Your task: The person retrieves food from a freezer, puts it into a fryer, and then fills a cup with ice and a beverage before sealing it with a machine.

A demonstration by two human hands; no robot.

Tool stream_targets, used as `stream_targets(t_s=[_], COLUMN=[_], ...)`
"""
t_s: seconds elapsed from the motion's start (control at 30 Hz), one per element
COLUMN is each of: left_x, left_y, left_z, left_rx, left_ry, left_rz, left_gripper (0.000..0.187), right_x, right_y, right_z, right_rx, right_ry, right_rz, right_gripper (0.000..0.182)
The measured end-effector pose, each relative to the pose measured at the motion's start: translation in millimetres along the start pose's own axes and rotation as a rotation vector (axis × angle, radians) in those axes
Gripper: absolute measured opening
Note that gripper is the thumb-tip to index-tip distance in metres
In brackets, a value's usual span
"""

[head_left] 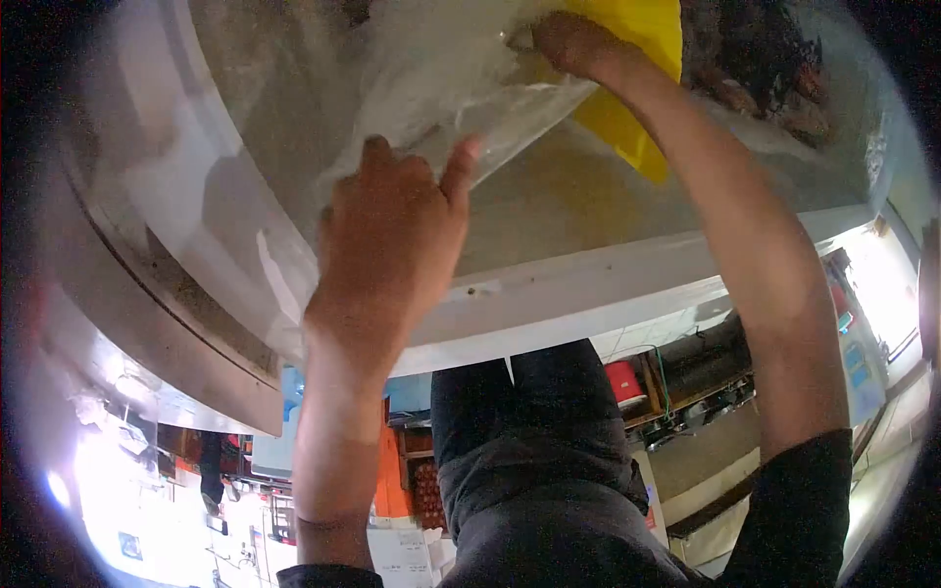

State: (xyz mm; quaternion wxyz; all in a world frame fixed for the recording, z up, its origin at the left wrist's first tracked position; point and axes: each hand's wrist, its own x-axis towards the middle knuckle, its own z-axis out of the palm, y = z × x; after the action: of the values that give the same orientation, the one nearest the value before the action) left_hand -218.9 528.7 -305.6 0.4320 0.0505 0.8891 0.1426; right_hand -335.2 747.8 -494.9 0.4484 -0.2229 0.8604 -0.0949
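Spread over the grey surface (559,206) is a crinkled clear plastic bag (441,69), one straight edge running slantwise between my hands. My left hand (392,235) lies over its near part, fingers bent down at the plastic and thumb held apart. Farther off, my right hand (578,47) is closed on the plastic near its upper edge; the fingertips are partly hidden. A bright yellow sheet (642,127) shows under my right wrist and beyond it. To the right lie dark, reddish-brown pieces (774,88), blurred.
A thick white rim (549,294) borders the surface on my side. At left a curved, light-coloured panel (167,304) stands beside it. Below, past my legs (529,421), are a red box (624,382), an orange panel (392,480) and white boxes (402,554).
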Motion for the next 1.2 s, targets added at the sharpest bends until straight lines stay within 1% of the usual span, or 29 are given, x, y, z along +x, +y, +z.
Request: stream_targets(t_s=[0.03,0.07,0.1,0.13,0.17,0.2,0.23,0.27,0.3,0.33,0.37,0.4,0.43,0.47,0.6,0.67,0.77,0.8,0.87,0.9,0.93,0.97,1.0,1.07,1.1,1.13,1.17,1.2], left_x=[2.5,1.8,-1.6,-5.6,-7.5,-7.9,-6.2,-4.2,-3.2,-2.7,-4.6,-6.4,-6.3,-5.4,-4.1,-1.7,0.6,-1.1,0.2,-0.8,-0.9,-0.2,1.1,2.7,2.6,2.7,3.1,4.2], left_y=[-3.7,-6.1,-8.0,-8.9,-5.6,1.1,5.4,4.5,2.8,1.2,0.4,-0.2,-1.4,-1.3,1.7,0.1,0.3,2.0,2.7,2.9,3.3,3.8,4.1,3.1,1.3,2.0,3.5,5.4], left_z=[-3.8,-4.5,-0.9,1.1,1.9,3.0,2.7,1.6,-2.4,-5.9,-9.4,-13.7,-14.7,-13.1,-4.2,-1.5,-1.4,-2.5,0.2,1.3,3.4,4.3,4.9,8.1,10.5,11.8,12.6,11.8], left_rx=[0.017,0.015,0.015,0.016,0.015,0.001,-0.015,-0.020,-0.008,0.003,-0.006,-0.030,-0.053,-0.056,-0.063,-0.054,-0.077,-0.048,-0.019,-0.023,-0.027,-0.026,-0.030,-0.030,-0.032,-0.033,-0.030,-0.026], left_ry=[0.052,0.068,0.055,0.037,0.047,0.082,0.112,0.111,0.121,0.132,0.119,0.141,0.175,0.172,0.158,0.153,0.173,0.146,0.116,0.111,0.104,0.101,0.064,0.020,0.066,0.111,0.100,0.083], left_rz=[-0.072,-0.076,-0.082,-0.090,-0.099,-0.109,-0.115,-0.112,-0.097,-0.085,-0.083,-0.081,-0.076,-0.075,-0.087,-0.105,-0.062,-0.058,-0.056,-0.062,-0.065,-0.062,-0.078,-0.093,-0.068,-0.045,-0.042,-0.088], left_gripper=[0.036,0.036,0.036,0.044,0.044,0.057,0.074,0.074,0.085,0.096,0.096,0.098,0.101,0.101,0.104,0.104,0.104,0.104,0.104,0.104,0.105,0.105,0.105,0.106,0.098,0.091,0.091,0.085], right_x=[-2.2,-2.2,1.6,3.3,4.1,2.6,-2.3,-6.8,-4.0,3.1,4.5,1.3,-0.8,-1.9,-1.0,11.9,21.0,19.9,8.1,12.5,20.8,25.3,26.9,27.7,26.0,24.1,21.1,13.9], right_y=[3.9,2.9,0.7,-3.6,-9.4,-15.5,-21.2,-23.8,-18.7,-14.3,-10.9,-5.2,-3.5,-2.5,-5.7,7.7,14.8,15.1,-10.6,-2.2,17.3,30.3,28.0,13.1,12.0,8.2,3.6,-1.6], right_z=[4.5,3.3,3.1,2.9,1.9,4.2,8.5,13.5,17.7,18.3,22.8,27.6,21.2,16.8,31.9,38.5,40.5,40.6,22.5,45.3,89.3,113.9,115.9,119.5,116.2,97.7,77.4,52.5], right_rx=[-0.143,-0.290,-0.299,-0.323,-0.349,-0.357,-0.217,-0.074,-0.075,-0.206,-0.334,-0.329,-0.356,-0.383,-0.379,-0.342,-0.277,-0.276,-0.090,-0.086,-0.290,-0.496,-0.494,-0.151,-0.141,-0.080,-0.019,-0.010], right_ry=[-0.043,-0.080,-0.070,-0.117,-0.164,-0.157,-0.013,0.123,0.115,0.105,0.088,0.071,-0.011,-0.092,-0.118,-0.135,-0.158,-0.159,-0.298,-0.302,-0.076,0.160,0.161,0.034,0.031,-0.088,-0.206,-0.208], right_rz=[-0.055,-0.106,-0.112,-0.061,-0.012,-0.021,0.011,0.050,0.060,0.003,-0.059,-0.056,-0.086,-0.119,-0.103,-0.187,-0.310,-0.307,-0.318,-0.322,-0.488,-0.644,-0.642,-0.365,-0.360,-0.429,-0.497,-0.495], right_gripper=[0.026,0.026,0.026,0.026,0.026,0.026,0.026,0.026,0.026,0.025,0.025,0.025,0.023,0.022,0.020,0.020,0.020,0.020,0.021,0.021,0.023,0.024,0.024,0.027,0.027,0.027,0.026,0.026])
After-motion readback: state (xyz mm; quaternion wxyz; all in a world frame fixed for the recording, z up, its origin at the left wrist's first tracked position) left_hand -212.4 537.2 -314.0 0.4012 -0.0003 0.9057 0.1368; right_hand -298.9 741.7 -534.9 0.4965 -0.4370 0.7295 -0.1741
